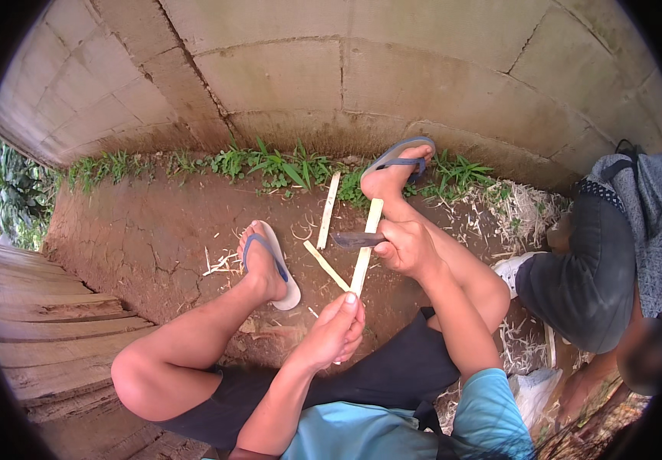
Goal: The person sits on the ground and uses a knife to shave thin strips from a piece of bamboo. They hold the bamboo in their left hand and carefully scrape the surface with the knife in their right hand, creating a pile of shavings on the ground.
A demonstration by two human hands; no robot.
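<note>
My left hand [335, 333] is closed around the lower end of a long, flat, pale wooden strip [364, 264], which slants up and away from me. In my right hand [408, 247] is a knife [356, 240], its dark blade lying across the strip's upper half and pointing left. A thinner pale strip [326, 264] runs up and left from beside my left fingers; whether it is held or lies on the ground I cannot tell. Farther off, another pale strip [329, 211] lies on the soil.
A block wall [285, 77] rises ahead, with green weeds [277, 165] along its foot. Wooden boards [63, 330] stand at left. On the right another person [584, 284] sits close by. Pale shavings [526, 211] lie in a heap near the wall. My sandalled feet flank the strips.
</note>
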